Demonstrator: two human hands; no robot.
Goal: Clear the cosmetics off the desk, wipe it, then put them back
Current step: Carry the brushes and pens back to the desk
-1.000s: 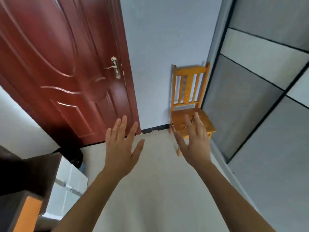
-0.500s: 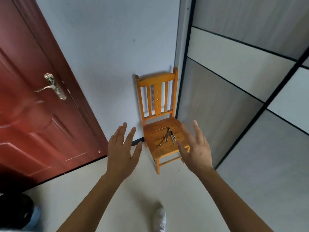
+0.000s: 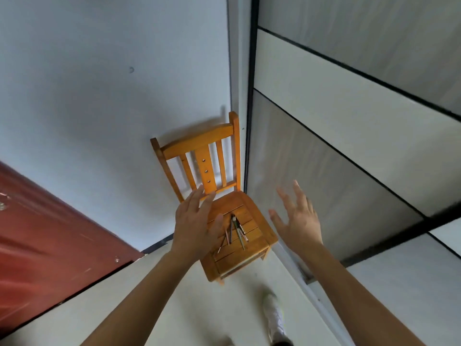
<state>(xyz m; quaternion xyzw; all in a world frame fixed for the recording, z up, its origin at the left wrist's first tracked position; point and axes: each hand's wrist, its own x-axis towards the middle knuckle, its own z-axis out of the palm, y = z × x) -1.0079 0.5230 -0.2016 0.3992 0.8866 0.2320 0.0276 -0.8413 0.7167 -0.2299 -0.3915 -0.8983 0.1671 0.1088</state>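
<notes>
On the left hand (image 3: pixel 192 228) I see the fingers (image 3: pixel 193 202) straight and loosely spread, holding nothing, over the chair (image 3: pixel 260 228) seat; the right hand (image 3: pixel 300 222) is splayed and empty beside it. The cosmetic pencils (image 3: pixel 235 232) lie on the seat slats between them.

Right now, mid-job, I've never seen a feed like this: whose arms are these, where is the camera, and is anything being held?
This is a single picture, taken by a wide-angle camera worn on a person's head and looking forward and down. There is no machine; the two bare arms are that person's own. The left hand and right hand are both open, fingers spread, holding nothing. Ahead, a wooden chair stands in a corner. Several slim cosmetic pencils lie on its slatted seat. A red door is at the left, and grey sliding panels are at the right.
</notes>
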